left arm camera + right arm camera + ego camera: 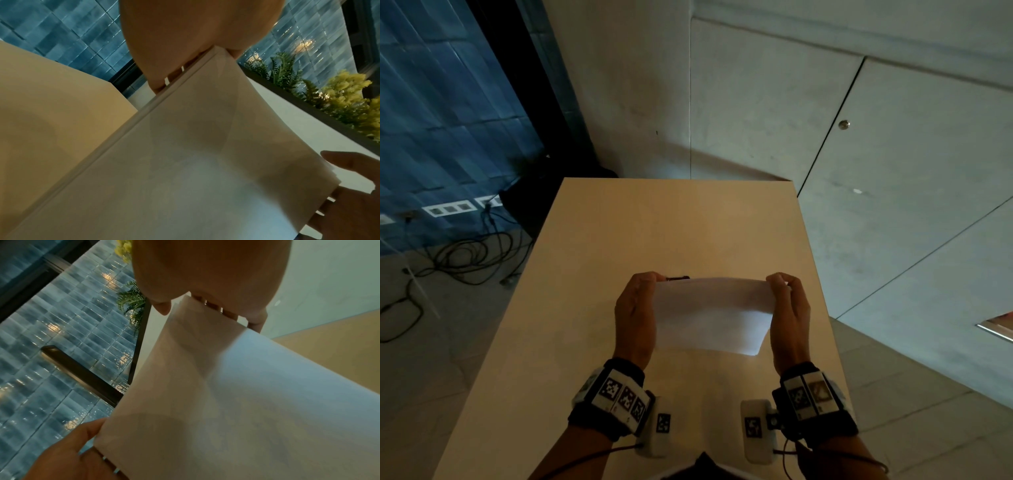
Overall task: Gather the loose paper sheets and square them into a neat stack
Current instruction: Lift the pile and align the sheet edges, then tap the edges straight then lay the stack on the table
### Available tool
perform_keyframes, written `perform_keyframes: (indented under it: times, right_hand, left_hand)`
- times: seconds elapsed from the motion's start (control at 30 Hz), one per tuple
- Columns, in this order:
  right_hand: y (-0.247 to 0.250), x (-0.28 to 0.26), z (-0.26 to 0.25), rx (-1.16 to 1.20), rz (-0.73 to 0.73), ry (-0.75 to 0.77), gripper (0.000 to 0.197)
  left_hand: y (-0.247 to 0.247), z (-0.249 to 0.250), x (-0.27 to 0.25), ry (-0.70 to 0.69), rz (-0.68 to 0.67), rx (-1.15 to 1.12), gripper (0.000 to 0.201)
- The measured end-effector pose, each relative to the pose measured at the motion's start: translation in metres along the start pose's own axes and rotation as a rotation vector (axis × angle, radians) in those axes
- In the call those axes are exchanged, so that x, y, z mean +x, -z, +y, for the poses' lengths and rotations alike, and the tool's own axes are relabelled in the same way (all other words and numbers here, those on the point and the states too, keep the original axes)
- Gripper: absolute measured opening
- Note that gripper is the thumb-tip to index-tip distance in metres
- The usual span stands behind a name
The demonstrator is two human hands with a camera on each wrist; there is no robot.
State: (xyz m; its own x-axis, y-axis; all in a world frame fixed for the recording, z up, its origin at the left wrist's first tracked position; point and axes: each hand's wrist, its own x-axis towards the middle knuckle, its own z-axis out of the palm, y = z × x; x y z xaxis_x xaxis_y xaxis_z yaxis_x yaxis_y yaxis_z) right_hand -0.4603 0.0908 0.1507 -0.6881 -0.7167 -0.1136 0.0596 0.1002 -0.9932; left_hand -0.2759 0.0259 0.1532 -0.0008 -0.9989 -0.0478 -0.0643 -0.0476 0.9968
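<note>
1 paper stack [714, 315] above table [688, 219], gripped between left hand [635, 317] and right hand [789, 317].

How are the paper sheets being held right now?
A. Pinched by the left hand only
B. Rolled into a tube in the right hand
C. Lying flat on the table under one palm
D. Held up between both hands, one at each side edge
D: the paper sheets are lifted above the table, with the left hand gripping one side edge and the right hand gripping the other.
</note>
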Motion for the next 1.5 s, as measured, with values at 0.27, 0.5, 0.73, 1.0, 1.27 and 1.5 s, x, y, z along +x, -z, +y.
perform_keyframes:
  times: [0.27, 0.5, 0.73, 1.0, 1.27, 1.5]
  right_hand:
    - [0.002, -0.001, 0.003, -0.036, -0.018, 0.016, 0.027]
    - [0.003, -0.001, 0.004, -0.043, -0.024, 0.010, 0.033]
    - [0.003, 0.000, 0.006, -0.038, -0.027, 0.004, 0.035]
    - [0.005, 0.007, 0.006, -0.047, -0.045, -0.033, 0.031]
    - [0.017, 0.018, -0.031, -0.328, 0.083, 0.272, 0.035]
    - [0.004, -0.001, -0.074, -0.684, -0.521, 0.492, 0.070]
  left_hand:
    - [0.002, -0.007, -0.002, 0.000, -0.033, 0.009, 0.034]
    - [0.002, -0.008, -0.001, 0.016, -0.049, -0.016, 0.038]
    - [0.009, -0.013, -0.004, -0.046, -0.152, -0.037, 0.036]
    - [0.030, -0.052, -0.009, 0.043, -0.207, 0.378, 0.049]
    - [0.027, -0.038, 0.011, -0.089, -0.225, 0.528, 0.046]
    - [0.004, 0.014, 0.021, -0.475, -0.395, 0.723, 0.020]
